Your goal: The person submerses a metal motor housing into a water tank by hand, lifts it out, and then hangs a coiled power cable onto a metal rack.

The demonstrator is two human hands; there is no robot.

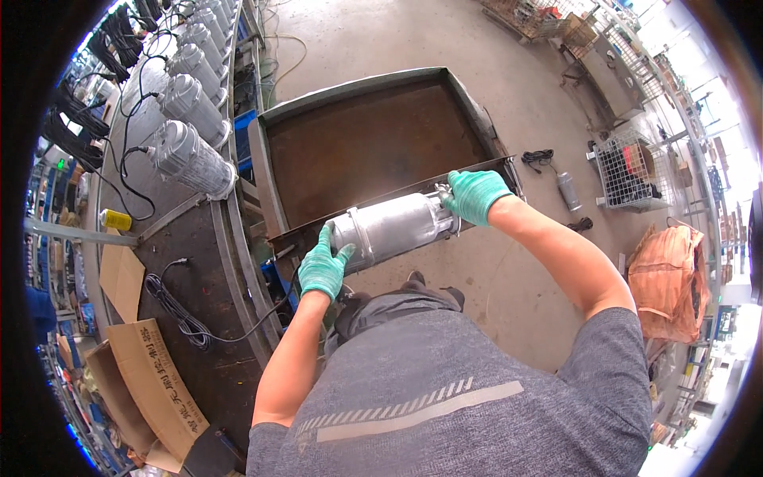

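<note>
The work in hand is with one grey submersible pump (397, 226), which lies on its side in front of the person, along the near edge of the big metal tray (369, 143). From this angle I cannot tell whether the edge carries its weight or the hands alone do it. The left hand (322, 270), in a green glove, is partly open and holds the left end of the pump, with the thumb and the fingers set apart on the casing. The right hand (477, 196), gloved in the same way, is more closed, with its fingers bent around the small metal fitting at the right end; how hard it presses is not visible. A black cable (262, 324) runs from near the left hand down to a loose coil on the dark worktop (226, 274). On the left, a row of similar pumps (191, 155) stands upright, and near the coil there are a yellow can (116, 219) and an opened cardboard box (159, 381). In my judgement, the step is one of handling and positioning the pump, or perhaps checking its end fitting. The next move seems to call for a firm support at both ends, because the casing looks heavy and smooth, and for some care that the cable does not catch on the frame.
</note>
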